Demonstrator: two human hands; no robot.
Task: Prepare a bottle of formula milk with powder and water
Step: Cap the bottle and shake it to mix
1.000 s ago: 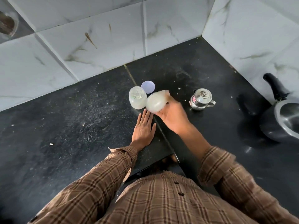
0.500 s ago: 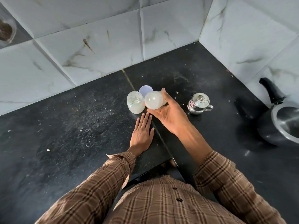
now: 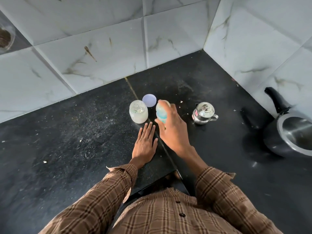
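Observation:
My right hand (image 3: 172, 130) grips a pale feeding bottle (image 3: 161, 111) with a blue-green part showing; the bottle is blurred by motion and held above the black counter (image 3: 67, 141). Just left of it stands an open clear jar (image 3: 138, 111) with white powder inside. The jar's pale lilac lid (image 3: 149, 100) lies flat behind it. My left hand (image 3: 145, 142) rests palm down on the counter, fingers apart, just in front of the jar and holding nothing.
A small steel pot with a lid and handle (image 3: 203, 113) stands right of the bottle. A dark pressure cooker with a black handle (image 3: 290, 132) sits at the far right. White marbled tile walls (image 3: 118, 48) close off the back and the right corner.
My right hand has turned over with the bottle, from palm up under it to palm down over it, as in a shake. The left hand has stayed flat on the counter.

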